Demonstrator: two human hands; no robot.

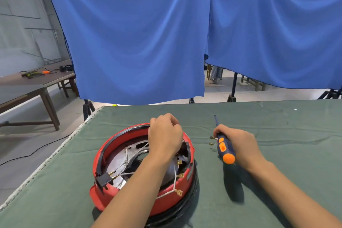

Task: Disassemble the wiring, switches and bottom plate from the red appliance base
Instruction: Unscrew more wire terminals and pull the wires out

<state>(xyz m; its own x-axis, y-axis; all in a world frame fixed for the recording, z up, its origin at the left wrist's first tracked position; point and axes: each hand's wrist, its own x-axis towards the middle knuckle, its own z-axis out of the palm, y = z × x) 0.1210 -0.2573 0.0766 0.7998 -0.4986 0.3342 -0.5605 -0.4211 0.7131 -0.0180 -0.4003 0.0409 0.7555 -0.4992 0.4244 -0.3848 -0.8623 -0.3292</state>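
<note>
The red appliance base (103,155) lies upside down on the green table cloth (277,135), its metal bottom plate (120,157) and white wires with brass terminals (179,192) showing inside. A black switch block (103,179) sits on its near left rim. My left hand (164,135) reaches over the far rim with fingers curled; what they pinch is hidden. To the right of the base, my right hand (238,144) grips a blue and orange electric screwdriver (224,149), bit pointing away. Two loose brass terminals (211,140) lie beside its handle.
A blue curtain (138,33) hangs behind the table's far edge. A brown table (24,83) with cables stands at the left across the floor. A black cable (37,152) runs along the floor. A person's legs (215,74) show under the curtain.
</note>
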